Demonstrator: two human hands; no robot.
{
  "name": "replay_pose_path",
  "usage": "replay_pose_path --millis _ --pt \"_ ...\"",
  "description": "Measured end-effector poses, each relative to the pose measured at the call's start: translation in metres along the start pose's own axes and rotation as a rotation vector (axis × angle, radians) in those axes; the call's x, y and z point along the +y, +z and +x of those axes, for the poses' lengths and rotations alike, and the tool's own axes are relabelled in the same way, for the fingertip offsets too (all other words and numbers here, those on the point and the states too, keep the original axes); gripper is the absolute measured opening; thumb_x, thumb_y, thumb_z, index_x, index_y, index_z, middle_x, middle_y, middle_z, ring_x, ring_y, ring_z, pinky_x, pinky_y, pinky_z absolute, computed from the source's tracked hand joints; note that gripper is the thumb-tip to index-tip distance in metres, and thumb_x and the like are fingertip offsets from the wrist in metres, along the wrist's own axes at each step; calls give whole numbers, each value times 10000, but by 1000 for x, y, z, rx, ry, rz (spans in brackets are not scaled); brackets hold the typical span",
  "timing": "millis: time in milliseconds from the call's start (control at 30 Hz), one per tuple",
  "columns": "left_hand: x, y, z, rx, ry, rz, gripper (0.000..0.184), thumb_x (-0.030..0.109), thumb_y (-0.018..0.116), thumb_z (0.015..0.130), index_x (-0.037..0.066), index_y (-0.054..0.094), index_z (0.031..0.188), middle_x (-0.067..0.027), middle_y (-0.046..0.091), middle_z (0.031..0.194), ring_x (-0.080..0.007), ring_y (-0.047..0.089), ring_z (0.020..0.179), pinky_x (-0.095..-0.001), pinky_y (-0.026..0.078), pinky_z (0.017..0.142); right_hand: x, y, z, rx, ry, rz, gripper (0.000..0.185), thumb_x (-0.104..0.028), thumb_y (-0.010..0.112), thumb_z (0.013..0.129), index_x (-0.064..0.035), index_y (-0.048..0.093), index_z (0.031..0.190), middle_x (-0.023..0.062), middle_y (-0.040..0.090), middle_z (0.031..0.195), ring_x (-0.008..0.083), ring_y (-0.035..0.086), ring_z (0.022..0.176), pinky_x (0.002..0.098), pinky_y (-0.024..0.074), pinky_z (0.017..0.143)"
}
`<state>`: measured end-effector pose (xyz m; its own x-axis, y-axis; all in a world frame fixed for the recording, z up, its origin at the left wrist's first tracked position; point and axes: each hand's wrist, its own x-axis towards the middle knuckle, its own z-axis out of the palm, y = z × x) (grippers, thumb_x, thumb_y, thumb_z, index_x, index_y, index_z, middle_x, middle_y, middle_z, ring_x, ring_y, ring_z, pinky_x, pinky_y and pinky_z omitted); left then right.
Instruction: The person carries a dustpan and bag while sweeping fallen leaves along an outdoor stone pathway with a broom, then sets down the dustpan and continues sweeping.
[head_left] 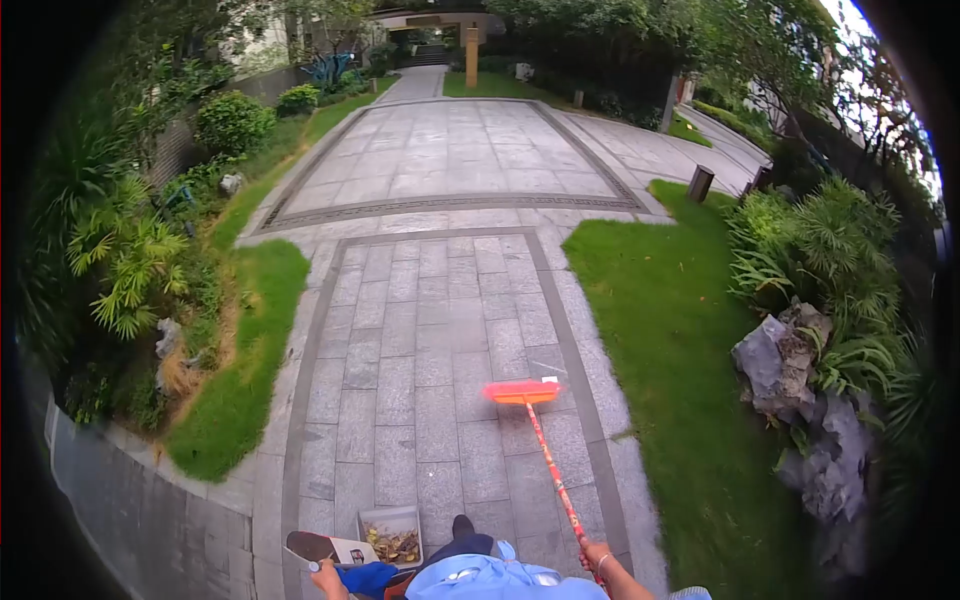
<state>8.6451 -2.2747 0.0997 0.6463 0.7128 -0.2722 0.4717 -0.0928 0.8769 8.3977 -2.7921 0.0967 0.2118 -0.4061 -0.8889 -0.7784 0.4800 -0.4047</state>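
At nine o'clock a leafy plant (128,262) grew, with a strip of grass (235,410) at eight o'clock. At seven o'clock, low down, was a dark flat thing (310,546), tipped to one side. The left hand (329,578) was just below it with bent fingers, partly cut off by the edge of the view. I could not tell how far that hand was closed or just what it gripped. A blue cloth (366,578) was beside this hand. Next, between six and seven o'clock, a pale box (404,517) had an open top. Dry brown and yellow leaves (394,546) lay inside it. Just past the box, a dark shoe (462,525) stuck out on the gray stones.

Toward five o'clock, near the middle, was the orange and pink broom head (522,393), a bit blurry, down by the stones. A small white scrap (550,380) was at its far right corner. The red spotted stick (552,468) slanted down to the right hand (597,558), low at five o'clock. That hand was closed around the stick. At three o'clock was more grass, then gray rocks (780,365).
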Motion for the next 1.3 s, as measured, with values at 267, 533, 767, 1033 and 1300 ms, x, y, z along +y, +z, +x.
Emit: replay_pose_path --millis 267,533,767,1033,1300 --pt "155 183 2 -324 67 32 207 128 602 678 -33 580 806 -60 562 736 -168 511 644 -314 439 567 -67 22 54 238 23 -517 505 -471 463 818 -26 600 624 101 593 631 177 562 527 326 448 507" --pt "283 375 -19 -369 92 210 368 247 567 704 -68 594 892 -152 594 877 -224 551 769 -338 447 676 -285 15 171 184 -36 -575 518 -470 442 823 -18 580 611 97 568 573 189 561 500 339 437 458" --pt "375 502 -19 -213 63 142 525 274 604 715 -109 510 1061 -166 553 1015 -243 523 885 -331 428 786 -587 33 247 99 -229 -399 492 -451 476 791 -25 549 555 76 521 495 173 498 397 317 387 386" --pt "404 699 58 -37 0 -19 289 75 584 607 -65 563 859 -127 596 841 -237 565 742 -356 448 690 -707 44 305 7 -100 -262 496 -496 537 774 -9 608 714 72 572 594 141 515 456 277 397 418" --pt "480 868 126 -184 -54 84 224 76 577 638 -38 584 830 -90 599 813 -201 557 713 -327 450 658 -758 67 336 266 -41 -454 634 -603 498 721 6 644 819 177 625 797 271 599 813 349 451 730"
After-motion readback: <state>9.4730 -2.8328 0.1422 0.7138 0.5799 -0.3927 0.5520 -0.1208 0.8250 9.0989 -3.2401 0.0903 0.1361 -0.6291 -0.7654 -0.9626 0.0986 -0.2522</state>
